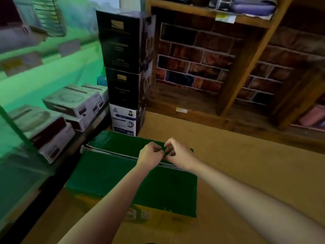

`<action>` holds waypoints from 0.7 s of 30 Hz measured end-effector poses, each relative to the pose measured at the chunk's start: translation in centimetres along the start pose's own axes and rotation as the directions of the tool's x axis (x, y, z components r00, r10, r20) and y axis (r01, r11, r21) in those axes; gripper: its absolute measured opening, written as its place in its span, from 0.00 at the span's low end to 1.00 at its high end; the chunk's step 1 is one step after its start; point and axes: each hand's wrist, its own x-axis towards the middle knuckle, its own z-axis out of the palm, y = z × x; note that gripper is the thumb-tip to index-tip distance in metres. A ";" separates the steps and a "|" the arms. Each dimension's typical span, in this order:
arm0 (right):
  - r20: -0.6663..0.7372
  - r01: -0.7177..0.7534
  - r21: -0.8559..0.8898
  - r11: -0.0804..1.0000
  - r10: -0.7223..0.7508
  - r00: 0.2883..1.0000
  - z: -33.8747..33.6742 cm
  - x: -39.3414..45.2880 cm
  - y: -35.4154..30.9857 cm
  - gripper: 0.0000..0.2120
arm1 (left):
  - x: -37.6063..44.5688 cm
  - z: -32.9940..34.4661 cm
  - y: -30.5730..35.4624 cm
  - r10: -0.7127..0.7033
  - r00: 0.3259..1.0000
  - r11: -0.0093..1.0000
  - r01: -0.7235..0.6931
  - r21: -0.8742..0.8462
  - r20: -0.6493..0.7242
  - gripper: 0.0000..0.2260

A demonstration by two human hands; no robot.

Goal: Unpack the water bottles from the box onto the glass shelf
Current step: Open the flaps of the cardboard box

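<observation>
Green-topped box [112,175] is sitting on the floor [246,173] beside the glass shelf [26,173], flaps closed. Left hand [151,154] and right hand [177,154] are meeting over its centre seam, fingers pinching something there; what, I cannot tell. Stacked cartons' [123,67] lettering is blurring beyond reading.
</observation>
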 end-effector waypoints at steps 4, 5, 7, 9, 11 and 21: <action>0.061 0.009 -0.063 0.998 -0.006 0.998 1.4 0.4 2.2 0.14 | 0.8 1.6 -1.8 -0.011 0.999 0.999 0.012 0.034 -0.037 0.12; 0.081 0.020 -0.085 0.996 -0.013 0.997 1.6 0.4 2.8 0.14 | 1.1 1.9 -2.0 -0.011 0.999 0.999 0.013 0.041 -0.053 0.12; 0.114 0.031 -0.124 0.992 -0.017 0.993 1.9 0.7 3.8 0.14 | 1.8 2.3 -2.3 -0.016 0.996 0.999 0.019 0.043 -0.089 0.12; 0.117 0.046 -0.108 0.993 -0.033 0.993 2.1 1.4 4.1 0.13 | 2.2 2.4 -2.5 -0.017 0.992 0.999 0.021 0.025 -0.125 0.11; 0.095 0.072 -0.060 0.996 -0.066 0.993 2.5 2.6 3.7 0.12 | 2.3 2.5 -2.8 -0.008 0.985 1.000 0.012 0.018 -0.170 0.10; 0.078 0.204 -0.006 0.979 -0.203 0.976 7.5 5.2 3.4 0.13 | 1.4 1.4 -7.5 0.177 0.962 0.984 -0.170 0.052 -0.207 0.06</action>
